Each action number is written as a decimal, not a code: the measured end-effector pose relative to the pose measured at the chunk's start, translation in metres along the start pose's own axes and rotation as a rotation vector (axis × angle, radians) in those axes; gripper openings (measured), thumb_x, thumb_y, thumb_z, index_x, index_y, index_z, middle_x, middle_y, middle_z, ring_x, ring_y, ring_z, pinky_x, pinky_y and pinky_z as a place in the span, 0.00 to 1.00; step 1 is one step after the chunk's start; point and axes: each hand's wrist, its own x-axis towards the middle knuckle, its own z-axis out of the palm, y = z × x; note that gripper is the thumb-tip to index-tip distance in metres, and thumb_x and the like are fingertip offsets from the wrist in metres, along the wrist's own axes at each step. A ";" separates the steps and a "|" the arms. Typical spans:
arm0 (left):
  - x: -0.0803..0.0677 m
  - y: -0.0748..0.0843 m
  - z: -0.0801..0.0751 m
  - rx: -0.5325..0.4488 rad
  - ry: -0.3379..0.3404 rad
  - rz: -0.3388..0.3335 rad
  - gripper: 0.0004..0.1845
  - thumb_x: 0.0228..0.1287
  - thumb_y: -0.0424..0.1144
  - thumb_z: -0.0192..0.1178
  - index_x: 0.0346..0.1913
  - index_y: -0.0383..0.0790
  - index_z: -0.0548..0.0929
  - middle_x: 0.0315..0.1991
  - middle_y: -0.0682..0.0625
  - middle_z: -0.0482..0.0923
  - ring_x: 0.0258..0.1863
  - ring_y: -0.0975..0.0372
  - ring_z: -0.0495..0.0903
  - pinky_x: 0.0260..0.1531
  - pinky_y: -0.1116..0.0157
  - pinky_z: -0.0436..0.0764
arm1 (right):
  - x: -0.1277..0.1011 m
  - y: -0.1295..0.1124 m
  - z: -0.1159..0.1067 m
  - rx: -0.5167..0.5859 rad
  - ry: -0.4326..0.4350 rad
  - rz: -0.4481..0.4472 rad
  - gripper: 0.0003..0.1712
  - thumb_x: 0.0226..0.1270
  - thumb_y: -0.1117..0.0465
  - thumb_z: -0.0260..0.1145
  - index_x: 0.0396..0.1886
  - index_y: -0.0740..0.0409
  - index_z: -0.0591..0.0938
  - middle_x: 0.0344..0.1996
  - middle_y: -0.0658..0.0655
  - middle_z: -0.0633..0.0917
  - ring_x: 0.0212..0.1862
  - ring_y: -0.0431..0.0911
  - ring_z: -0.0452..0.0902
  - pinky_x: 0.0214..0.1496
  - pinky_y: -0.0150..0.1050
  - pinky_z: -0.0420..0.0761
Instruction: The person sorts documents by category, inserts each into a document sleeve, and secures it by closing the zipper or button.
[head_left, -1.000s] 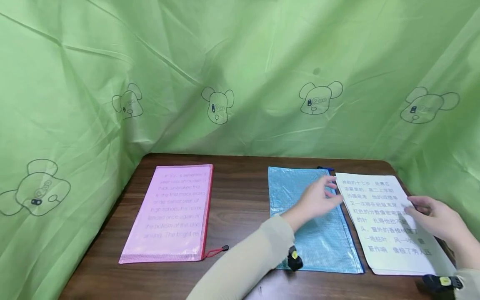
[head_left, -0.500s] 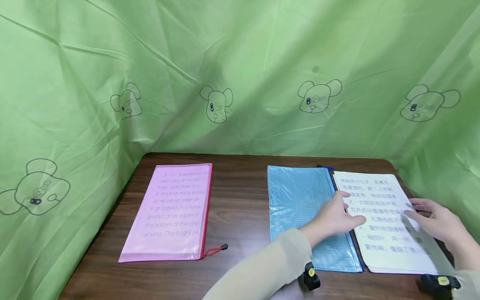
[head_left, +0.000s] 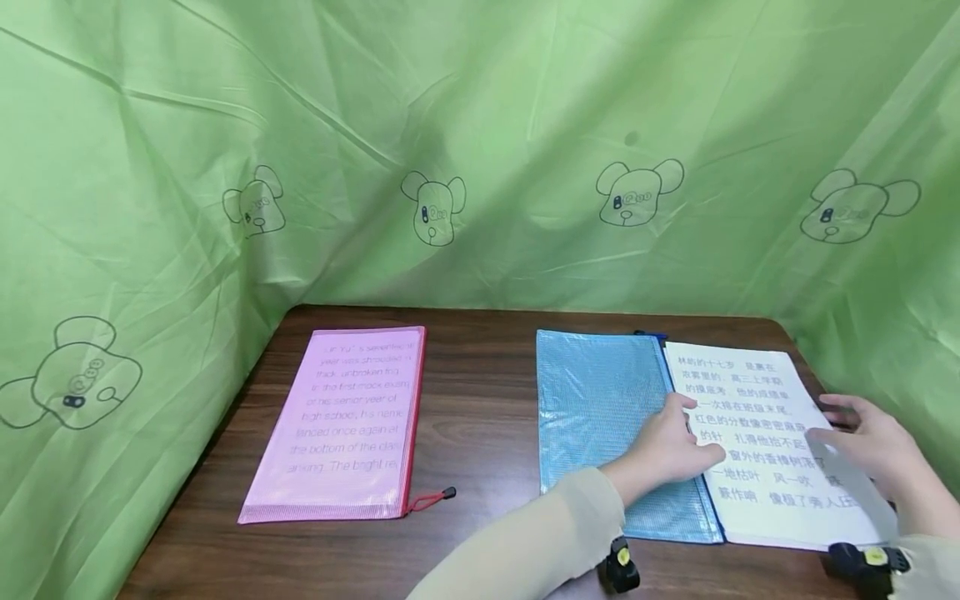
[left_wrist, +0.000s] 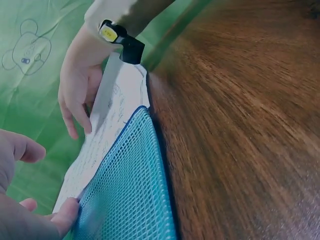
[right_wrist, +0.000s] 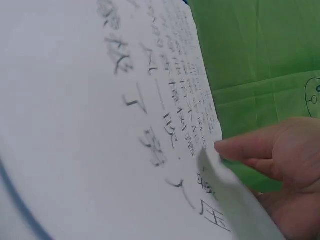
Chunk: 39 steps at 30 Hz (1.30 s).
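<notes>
A blue mesh zip folder (head_left: 600, 400) lies flat on the table. A stack of white paper sheets (head_left: 757, 508), printed with Chinese text, meets its right edge; whether that edge is under the folder's top layer I cannot tell. My left hand (head_left: 667, 446) is at this seam, index finger and thumb spread apart, the thumb reaching over the paper. In the left wrist view a fingertip (left_wrist: 67, 215) touches the folder's edge. My right hand (head_left: 873, 446) pinches the sheets' right side, thumb on top; the fingers are partly hidden beyond the edge in the right wrist view.
A pink zip folder (head_left: 337, 417) with English text and a red zip pull (head_left: 427, 502) lies on the left of the brown wooden table (head_left: 480, 400). A green curtain (head_left: 510, 275) with bear drawings hangs behind and at both sides.
My left hand has come down from the folder's upper right corner to the middle of its right edge. The paper stack has shifted slightly left against the folder, with my right hand on it.
</notes>
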 end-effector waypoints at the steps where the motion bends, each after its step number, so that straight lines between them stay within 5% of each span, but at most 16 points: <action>1: 0.000 -0.001 0.000 -0.009 0.004 -0.004 0.36 0.61 0.46 0.78 0.69 0.60 0.73 0.42 0.61 0.81 0.35 0.72 0.77 0.39 0.69 0.79 | 0.000 0.001 0.000 0.014 -0.003 0.011 0.41 0.75 0.62 0.72 0.76 0.80 0.64 0.60 0.86 0.76 0.43 0.53 0.80 0.34 0.33 0.71; 6: 0.002 -0.006 0.001 -0.053 0.019 -0.015 0.33 0.62 0.45 0.79 0.67 0.59 0.74 0.51 0.62 0.82 0.38 0.73 0.79 0.44 0.69 0.81 | -0.003 0.001 0.003 0.111 -0.014 0.030 0.40 0.79 0.65 0.67 0.79 0.76 0.59 0.57 0.89 0.75 0.34 0.45 0.83 0.29 0.40 0.82; 10: 0.005 -0.010 0.000 -0.113 0.031 -0.006 0.31 0.62 0.43 0.78 0.65 0.57 0.76 0.53 0.62 0.81 0.38 0.73 0.80 0.43 0.68 0.81 | -0.006 -0.001 0.000 0.182 0.027 -0.007 0.33 0.82 0.64 0.65 0.79 0.64 0.65 0.54 0.86 0.79 0.31 0.41 0.84 0.28 0.44 0.85; 13: 0.006 -0.013 -0.001 -0.162 0.031 -0.001 0.31 0.61 0.41 0.78 0.65 0.57 0.77 0.53 0.61 0.81 0.37 0.72 0.81 0.42 0.68 0.81 | -0.008 -0.004 -0.005 0.209 0.066 -0.043 0.25 0.82 0.61 0.67 0.74 0.46 0.75 0.45 0.54 0.89 0.31 0.38 0.84 0.27 0.41 0.84; 17: 0.007 -0.013 -0.004 -0.209 0.045 -0.014 0.30 0.62 0.41 0.78 0.64 0.58 0.77 0.53 0.61 0.81 0.37 0.71 0.81 0.42 0.68 0.82 | -0.009 -0.008 -0.014 0.303 0.083 -0.105 0.24 0.81 0.63 0.69 0.66 0.31 0.83 0.40 0.19 0.80 0.30 0.35 0.84 0.26 0.37 0.83; 25: 0.006 -0.009 -0.005 -0.377 0.113 -0.070 0.27 0.61 0.39 0.77 0.57 0.60 0.74 0.47 0.60 0.80 0.37 0.66 0.79 0.36 0.63 0.79 | 0.000 -0.014 -0.034 0.760 0.117 -0.245 0.27 0.78 0.79 0.61 0.60 0.45 0.90 0.38 0.36 0.92 0.25 0.38 0.88 0.18 0.36 0.83; 33: 0.010 -0.008 -0.015 -0.496 0.099 0.027 0.32 0.67 0.41 0.75 0.67 0.67 0.71 0.55 0.58 0.81 0.40 0.69 0.81 0.40 0.65 0.83 | 0.004 -0.038 -0.042 1.105 0.068 -0.389 0.29 0.76 0.86 0.54 0.62 0.59 0.88 0.44 0.48 0.95 0.32 0.41 0.92 0.23 0.36 0.86; 39: 0.019 -0.009 -0.040 -0.642 0.141 0.182 0.34 0.75 0.35 0.69 0.72 0.71 0.68 0.45 0.59 0.85 0.37 0.68 0.85 0.38 0.68 0.84 | 0.001 -0.071 -0.034 1.096 0.051 -0.202 0.23 0.78 0.78 0.64 0.61 0.51 0.88 0.44 0.44 0.94 0.33 0.42 0.92 0.27 0.38 0.88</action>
